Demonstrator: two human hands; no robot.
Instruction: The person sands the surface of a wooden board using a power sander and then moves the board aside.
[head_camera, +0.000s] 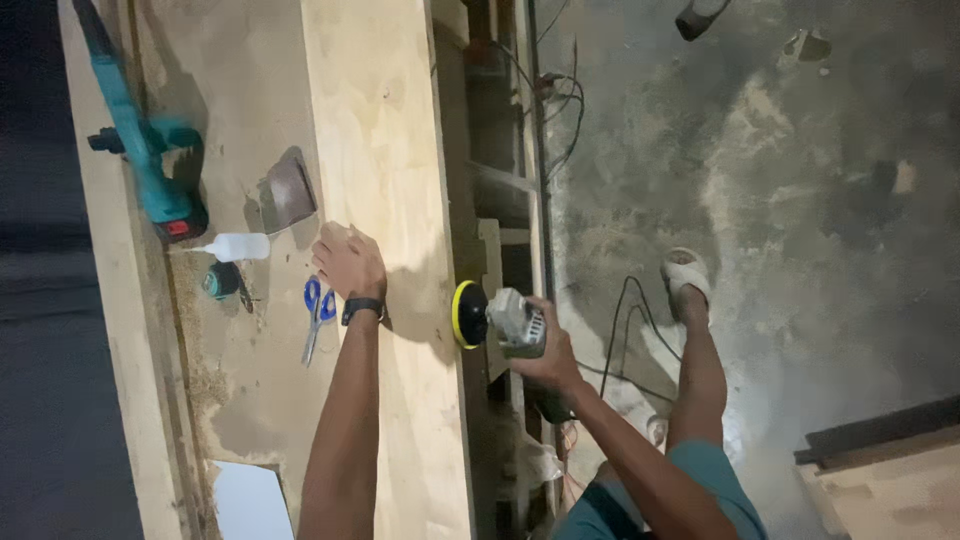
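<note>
Head view:
Left hand (349, 262): loosely curled, knuckles down on the plywood board (385, 150), grasping nothing; black wristband at the wrist.
Right hand (545, 355): clenched around the grey sander (515, 322), held off the board's right edge, above the floor (800, 200).
Sander pad (466, 314): yellow-rimmed disc, facing the board edge, just beside it.
Scissors (318, 318): blue-handled, flat on the surface (255, 390), just left of the left wrist.
White bottle (235, 247): lying on its side, near the fingers.
Scraper (287, 190): flat, above the bottle.
Teal power tool (145, 140): far left, well apart.
Cables (625, 330): looped on the floor beneath the sander, near a sandalled foot (686, 275).
</note>
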